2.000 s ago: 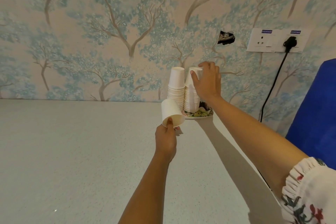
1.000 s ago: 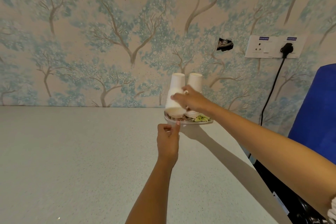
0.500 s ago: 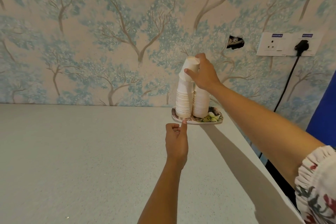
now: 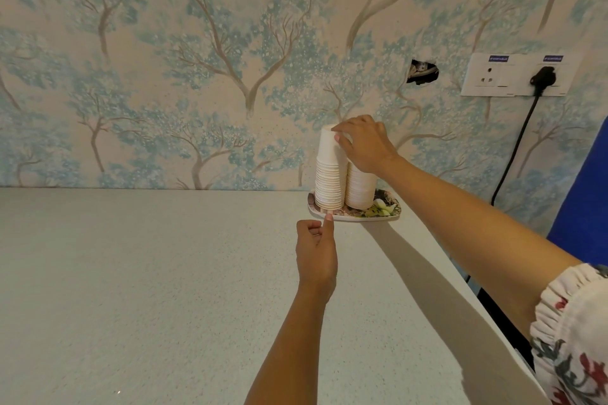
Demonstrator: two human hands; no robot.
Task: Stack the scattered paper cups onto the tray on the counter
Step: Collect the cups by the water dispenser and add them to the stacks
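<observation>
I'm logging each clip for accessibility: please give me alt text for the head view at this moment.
A person's right hand grips the top cup of the left stack of paper cups, one of two stacks on a floral tray near the wallpapered wall. The left hand, fingers curled and empty, touches the tray's front rim with its thumb on the speckled counter.

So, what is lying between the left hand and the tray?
Nothing: in the head view the left hand already reaches the tray rim with its thumb.
</observation>
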